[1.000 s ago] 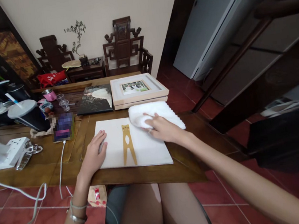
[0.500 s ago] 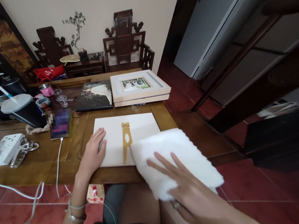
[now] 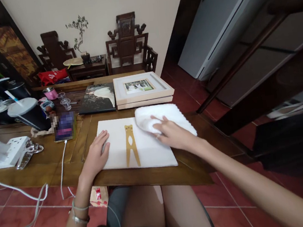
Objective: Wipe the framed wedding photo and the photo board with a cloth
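A white board, the back of a frame with a gold stand strip down its middle, lies flat near the wooden table's front edge. My left hand rests flat on the board's left edge, fingers stretched out. My right hand presses a white cloth onto the board's far right corner, fingers curled over a bunched part of it. The rest of the cloth spreads past the board onto the table.
Behind the board lie a white framed photo on a second frame and a dark print. To the left are a phone on a cable, a white power strip, cups and small containers. Carved chairs stand by the wall.
My right hand swept the cloth from the board's far corner down past the near right edge, then back up to the far right corner. The left hand stayed in place.
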Tool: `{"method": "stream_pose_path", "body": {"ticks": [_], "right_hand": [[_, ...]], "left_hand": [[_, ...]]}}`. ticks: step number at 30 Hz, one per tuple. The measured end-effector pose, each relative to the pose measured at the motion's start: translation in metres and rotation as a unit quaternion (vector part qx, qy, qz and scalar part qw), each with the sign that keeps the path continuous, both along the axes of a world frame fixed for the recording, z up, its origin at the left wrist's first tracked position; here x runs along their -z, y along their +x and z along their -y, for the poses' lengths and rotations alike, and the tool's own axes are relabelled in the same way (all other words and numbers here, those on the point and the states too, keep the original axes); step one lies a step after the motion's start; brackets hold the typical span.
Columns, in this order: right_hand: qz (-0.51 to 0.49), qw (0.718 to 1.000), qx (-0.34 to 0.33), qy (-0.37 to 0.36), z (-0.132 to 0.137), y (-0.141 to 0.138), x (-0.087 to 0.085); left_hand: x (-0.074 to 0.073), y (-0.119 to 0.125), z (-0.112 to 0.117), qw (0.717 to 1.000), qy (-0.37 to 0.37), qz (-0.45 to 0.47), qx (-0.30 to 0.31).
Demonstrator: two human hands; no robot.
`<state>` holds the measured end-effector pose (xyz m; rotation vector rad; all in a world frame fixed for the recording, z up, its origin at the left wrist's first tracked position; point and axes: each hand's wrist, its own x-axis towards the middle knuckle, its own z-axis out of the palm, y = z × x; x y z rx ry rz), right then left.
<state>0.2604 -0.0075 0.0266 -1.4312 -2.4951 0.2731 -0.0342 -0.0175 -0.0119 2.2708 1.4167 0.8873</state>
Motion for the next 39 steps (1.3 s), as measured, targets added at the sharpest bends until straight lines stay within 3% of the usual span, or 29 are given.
{"method": "stream_pose_path", "body": {"ticks": [3, 5, 10, 13, 16, 18, 21, 27, 31, 35, 39], "right_hand": [[0.024, 0.999, 0.032, 0.001, -0.018, -0.002, 0.008], [0.027, 0.999, 0.031, 0.016, -0.008, -0.006, 0.013], [0.002, 0.999, -0.024, 0.036, 0.074, -0.013, 0.021], [0.002, 0.998, -0.066, 0.017, 0.126, -0.013, 0.012], [-0.004, 0.994, -0.105, -0.023, 0.151, -0.011, -0.005], [-0.016, 0.992, -0.111, -0.048, 0.147, -0.009, -0.014], [-0.042, 0.994, -0.084, -0.048, 0.119, -0.009, -0.021], [-0.038, 0.998, 0.035, -0.046, 0.034, -0.031, -0.018], [0.002, 0.995, 0.090, -0.044, 0.003, -0.055, -0.015], [0.011, 0.999, 0.043, 0.000, 0.015, -0.063, -0.002], [-0.009, 0.999, -0.033, 0.004, 0.068, -0.057, 0.007]], "left_hand": [[-0.003, 0.001, 0.001, 1.000, -0.003, 0.002, -0.003], [-0.005, 0.001, 0.002, 1.000, -0.002, 0.001, -0.004], [-0.006, 0.001, 0.003, 1.000, 0.008, -0.001, -0.002], [-0.004, 0.001, 0.002, 1.000, 0.011, -0.006, -0.001], [-0.002, 0.001, 0.001, 1.000, 0.010, -0.006, 0.000], [-0.001, 0.001, 0.001, 1.000, 0.008, -0.004, -0.001], [0.000, 0.000, 0.001, 1.000, 0.003, -0.002, -0.002], [-0.001, 0.000, 0.001, 1.000, -0.002, 0.002, -0.006], [-0.004, 0.001, 0.002, 1.000, -0.001, 0.002, -0.007], [-0.005, 0.000, 0.003, 1.000, 0.000, 0.002, -0.008], [-0.004, 0.000, 0.002, 1.000, 0.004, -0.003, -0.003]]}}
